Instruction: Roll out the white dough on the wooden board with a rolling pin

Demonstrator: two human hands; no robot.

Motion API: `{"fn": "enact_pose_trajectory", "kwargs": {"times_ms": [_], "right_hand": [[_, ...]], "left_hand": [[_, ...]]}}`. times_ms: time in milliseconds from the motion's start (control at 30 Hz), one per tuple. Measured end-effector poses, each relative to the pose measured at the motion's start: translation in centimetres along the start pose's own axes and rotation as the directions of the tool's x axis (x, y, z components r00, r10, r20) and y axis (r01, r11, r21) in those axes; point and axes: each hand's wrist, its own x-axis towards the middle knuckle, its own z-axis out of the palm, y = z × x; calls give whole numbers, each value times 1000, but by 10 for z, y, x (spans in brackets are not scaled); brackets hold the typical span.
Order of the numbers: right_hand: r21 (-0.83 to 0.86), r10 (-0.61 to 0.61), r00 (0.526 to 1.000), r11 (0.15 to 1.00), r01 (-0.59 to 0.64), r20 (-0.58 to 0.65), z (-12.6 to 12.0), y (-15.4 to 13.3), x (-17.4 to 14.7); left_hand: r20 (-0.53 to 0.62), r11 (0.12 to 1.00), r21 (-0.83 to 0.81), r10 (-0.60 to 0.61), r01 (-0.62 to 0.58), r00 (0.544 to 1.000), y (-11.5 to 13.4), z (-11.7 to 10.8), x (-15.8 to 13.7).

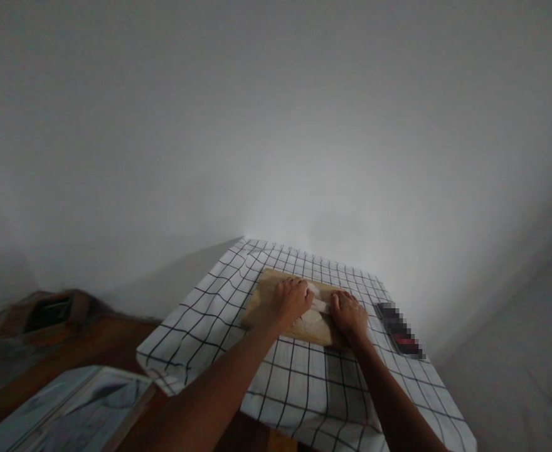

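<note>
A wooden board point(263, 295) lies on the table, and pale flattened dough point(310, 316) rests on it. Across the dough runs a light-coloured rolling pin point(322, 306), its short middle stretch showing between my hands. My left hand point(293, 300) is closed over the pin's left part. On its right part, my right hand point(349, 312) curls its fingers around it. Both hands hide the ends of the pin and some of the dough.
A white cloth with black checks point(210, 314) covers the table, which stands against a pale wall point(304, 125). At the right edge lies a flat dark object point(398, 329), blurred out. A brown box-like thing point(50, 314) and a pale panel point(83, 402) are at lower left.
</note>
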Motion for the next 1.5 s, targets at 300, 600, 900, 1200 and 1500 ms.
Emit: {"fn": "enact_pose_trajectory", "kwargs": {"times_ms": [300,600,900,1200,1500], "right_hand": [[-22,-9,1000,1000,9,8,-1,-1,-1],[14,9,1000,1000,-9,13,-3,-1,-1],[-7,14,999,1000,-14,32,-7,-4,-2],[4,-13,1000,1000,13,20,-6,-2,-2],[22,0,1000,1000,1,-17,-4,-2,-3]], "left_hand": [[-13,1000,-13,12,-12,1000,-2,4,0],[-18,999,-36,12,-13,1000,-1,1,0],[-6,1000,-13,18,-18,1000,1,-2,-1],[-2,999,33,9,-9,1000,1,2,0],[2,999,50,-12,12,1000,4,1,0]]}}
